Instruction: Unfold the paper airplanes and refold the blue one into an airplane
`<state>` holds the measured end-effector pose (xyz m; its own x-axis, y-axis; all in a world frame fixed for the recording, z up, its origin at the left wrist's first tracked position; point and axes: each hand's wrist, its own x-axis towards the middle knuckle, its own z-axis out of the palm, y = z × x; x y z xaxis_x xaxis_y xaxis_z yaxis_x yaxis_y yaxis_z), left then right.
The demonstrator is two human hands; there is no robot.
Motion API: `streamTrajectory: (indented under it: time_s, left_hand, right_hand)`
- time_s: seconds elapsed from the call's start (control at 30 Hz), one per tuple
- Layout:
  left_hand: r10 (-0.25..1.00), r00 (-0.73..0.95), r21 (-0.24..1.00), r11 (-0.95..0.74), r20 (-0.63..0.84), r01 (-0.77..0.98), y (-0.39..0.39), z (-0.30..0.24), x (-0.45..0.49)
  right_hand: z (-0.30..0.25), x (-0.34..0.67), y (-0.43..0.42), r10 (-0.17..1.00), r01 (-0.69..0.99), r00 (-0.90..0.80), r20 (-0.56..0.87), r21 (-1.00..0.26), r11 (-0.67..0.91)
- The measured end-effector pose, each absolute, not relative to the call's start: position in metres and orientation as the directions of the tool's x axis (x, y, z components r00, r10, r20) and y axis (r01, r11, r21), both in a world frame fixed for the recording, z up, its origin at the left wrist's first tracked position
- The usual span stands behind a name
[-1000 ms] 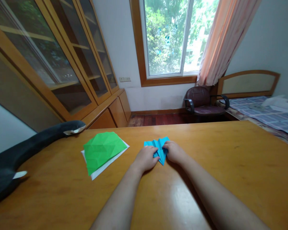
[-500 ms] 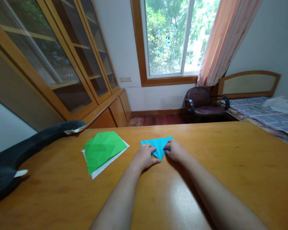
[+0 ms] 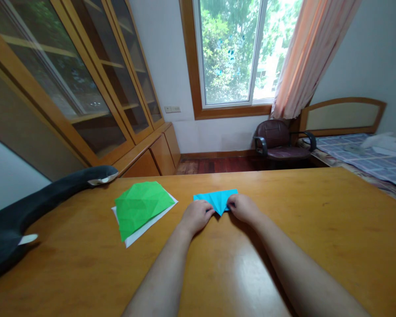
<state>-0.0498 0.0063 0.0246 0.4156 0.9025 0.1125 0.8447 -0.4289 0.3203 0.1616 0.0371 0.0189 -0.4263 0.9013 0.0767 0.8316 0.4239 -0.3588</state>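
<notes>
A creased sheet of blue origami paper (image 3: 219, 199) lies on the wooden table, its straight edge at the far side and a folded point toward me. My left hand (image 3: 198, 215) is closed on the paper's near left edge, thumb and fingers pinched together. On the opposite side my right hand (image 3: 243, 207) pinches the near right edge, its fingers curled. Parts of the paper's lower corners are hidden under both hands. To the left of them lies a creased green sheet of paper (image 3: 143, 204) over a white sheet (image 3: 151, 223), touched by neither hand.
A long dark object (image 3: 53, 196) with white patches lies along the table's left side. Past the wooden table (image 3: 317, 246) stand a glass-fronted cabinet (image 3: 141, 125), an office chair (image 3: 280, 138) and a bed (image 3: 376, 149).
My left hand's thumb has drawn in from the paper's tip to a pinch at its edge. The near point of the blue paper now sits slightly farther from me.
</notes>
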Motion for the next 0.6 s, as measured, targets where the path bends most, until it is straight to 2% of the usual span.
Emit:
streamTrajectory:
  time_s: [0.17, 0.33, 0.5, 0.6]
  left_hand:
    - [0.913, 0.366, 0.311, -0.405, 0.178, 0.860, 0.005, 0.025, -0.048]
    - [0.916, 0.359, 0.278, -0.398, 0.181, 0.874, 0.003, 0.024, -0.044]
    - [0.896, 0.410, 0.282, -0.443, 0.169, 0.851, 0.000, 0.026, -0.038]
    - [0.914, 0.392, 0.279, -0.405, 0.104, 0.871, -0.002, 0.028, -0.034]
  right_hand:
    - [0.024, 0.157, 0.028, 0.838, 0.755, -0.533, 0.119, -0.380, 0.534]
    - [0.024, 0.153, 0.026, 0.816, 0.706, -0.543, 0.195, -0.419, 0.570]
    - [0.025, 0.145, 0.023, 0.762, 0.719, -0.615, 0.204, -0.251, 0.648]
    - [0.025, 0.138, 0.019, 0.757, 0.739, -0.625, 0.191, -0.165, 0.653]
